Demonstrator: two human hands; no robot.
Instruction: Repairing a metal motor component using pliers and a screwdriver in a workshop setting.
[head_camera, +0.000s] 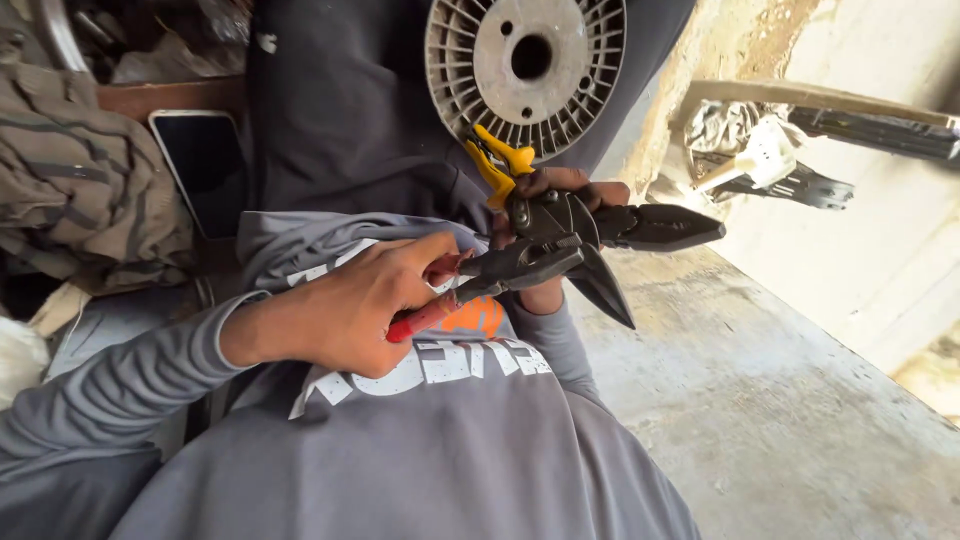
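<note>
My left hand (350, 310) grips red-handled pliers (425, 315); their dark jaws (530, 262) bite near the pivot of a second tool. My right hand (560, 190) holds that second tool, a black snips-like cutter (655, 227) with yellow handles (500, 160). Its two long black jaws are spread apart, one pointing right, the other (608, 288) pointing down-right. Both tools meet just above my grey sweatshirt (450, 440). My right fingers are mostly hidden behind the tool.
A round finned metal disc (525, 65) with a centre hole rests on dark trousers (340, 110). A dark phone (205, 165) and camouflage cloth (80, 190) lie at left. Rough concrete floor (790, 400) spreads to the right, with metal parts (780, 160) near the wall.
</note>
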